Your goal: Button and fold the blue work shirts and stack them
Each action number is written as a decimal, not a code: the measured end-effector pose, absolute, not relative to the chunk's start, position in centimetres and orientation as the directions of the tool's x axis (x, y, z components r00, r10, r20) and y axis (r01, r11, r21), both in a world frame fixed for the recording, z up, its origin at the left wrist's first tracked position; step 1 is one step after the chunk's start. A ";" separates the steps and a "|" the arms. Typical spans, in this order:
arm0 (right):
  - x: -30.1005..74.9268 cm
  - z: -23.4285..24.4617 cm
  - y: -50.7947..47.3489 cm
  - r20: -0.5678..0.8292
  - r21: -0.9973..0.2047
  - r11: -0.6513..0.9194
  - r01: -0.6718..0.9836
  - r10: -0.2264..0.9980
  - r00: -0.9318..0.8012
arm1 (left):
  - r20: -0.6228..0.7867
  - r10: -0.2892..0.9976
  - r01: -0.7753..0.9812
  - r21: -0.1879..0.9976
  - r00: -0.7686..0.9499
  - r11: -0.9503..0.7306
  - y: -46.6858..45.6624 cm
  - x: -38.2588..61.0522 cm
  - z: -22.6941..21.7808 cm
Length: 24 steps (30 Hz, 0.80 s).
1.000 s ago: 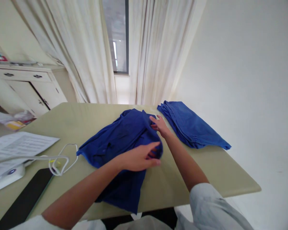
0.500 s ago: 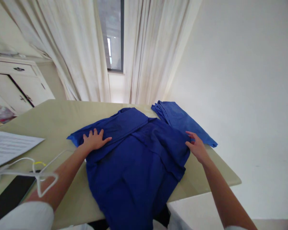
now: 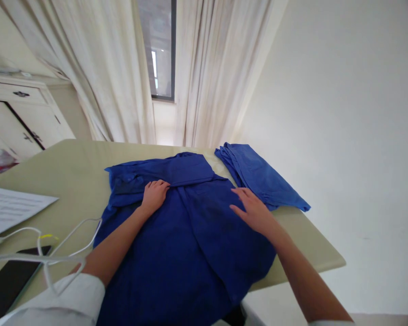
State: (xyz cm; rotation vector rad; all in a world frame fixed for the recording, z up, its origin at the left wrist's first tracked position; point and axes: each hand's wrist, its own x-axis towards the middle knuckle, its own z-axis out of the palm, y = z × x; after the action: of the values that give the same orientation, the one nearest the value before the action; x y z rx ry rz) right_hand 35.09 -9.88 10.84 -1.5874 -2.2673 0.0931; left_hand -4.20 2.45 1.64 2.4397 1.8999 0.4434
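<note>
A dark blue garment (image 3: pixel 177 244), which looks like a jacket or shirt, lies spread over the table with its lower part hanging off the near edge. What seems to be a sleeve is laid across its top. At the lower edge of that top layer, my left hand (image 3: pixel 155 195) has its fingers closed together on the cloth. My right hand (image 3: pixel 253 210) is over the garment's upper right part, fingers apart and holding nothing; whether it touches the cloth I cannot tell. Just beyond it lies a folded, lighter blue garment (image 3: pixel 258 170).
The table (image 3: pixel 78 172) has a greenish cover. On its left are a printed sheet (image 3: pixel 17 208), a black phone (image 3: pixel 15 280) and a white cable (image 3: pixel 71 240). A white cabinet (image 3: pixel 27 108) stands back left, with curtains (image 3: pixel 112 72) behind the table and a wall on the right.
My left hand has moved right along the garment, its spread fingers now closed. My right hand has shifted left over the cloth. The garment's left end is bunched, and its lower part lies wider.
</note>
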 end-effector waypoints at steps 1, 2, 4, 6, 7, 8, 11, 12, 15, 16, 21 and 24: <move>32.0 10.8 -8.0 0.274 -0.295 0.459 0.838 0.881 -0.386 | 0.231 0.946 0.940 0.204 0.226 -0.274 2.1 -4.0 1.4; 28.8 10.6 -5.9 0.268 -0.322 0.544 0.775 0.838 -0.476 | 0.237 0.939 0.928 0.221 0.248 -0.300 1.8 -3.8 1.2; 22.7 9.4 -1.7 0.252 -0.352 0.645 0.678 0.763 -0.595 | 0.243 0.931 0.916 0.232 0.272 -0.328 1.3 -3.9 1.1; 17.9 7.4 2.2 0.216 -0.342 0.656 0.673 0.752 -0.623 | 0.286 0.944 0.952 0.205 0.164 -0.227 0.6 -4.3 1.0; 16.0 6.2 3.8 0.171 -0.334 0.638 0.694 0.765 -0.621 | 0.303 0.951 0.973 0.193 0.063 -0.126 0.3 -4.7 0.9; 14.5 5.1 5.1 0.129 -0.324 0.607 0.725 0.788 -0.602 | 0.306 0.951 0.982 0.189 -0.045 -0.015 0.1 -5.1 0.7; 11.8 2.2 7.2 0.086 -0.292 0.519 0.803 0.851 -0.518 | 0.222 0.950 0.963 0.204 -0.219 0.175 0.9 -7.0 0.1; 11.3 1.6 7.4 0.106 -0.286 0.496 0.820 0.867 -0.488 | 0.190 0.959 0.963 0.208 -0.210 0.170 1.7 -7.6 -0.1; 10.4 0.8 7.7 0.162 -0.295 0.424 0.856 0.905 -0.392 | 0.140 0.985 0.975 0.213 -0.096 0.065 5.0 -9.2 0.0; 10.2 0.7 7.9 0.167 -0.309 0.393 0.866 0.919 -0.358 | 0.136 0.989 0.975 0.220 -0.058 0.027 6.2 -9.4 0.1; 11.1 1.4 10.3 0.125 -0.516 0.172 0.839 0.984 -0.125 | 0.328 0.937 0.962 0.197 0.118 -0.190 9.3 -9.0 1.0; 13.2 2.3 12.6 0.105 -0.593 0.121 0.796 0.992 -0.072 | 0.398 0.883 0.929 0.160 0.249 -0.334 9.0 -8.7 1.4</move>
State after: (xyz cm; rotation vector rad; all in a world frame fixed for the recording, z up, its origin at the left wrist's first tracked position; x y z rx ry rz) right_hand 13.20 12.58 2.35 -1.7251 -1.9207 0.5324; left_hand -8.67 9.01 1.42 2.5655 1.8698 0.6934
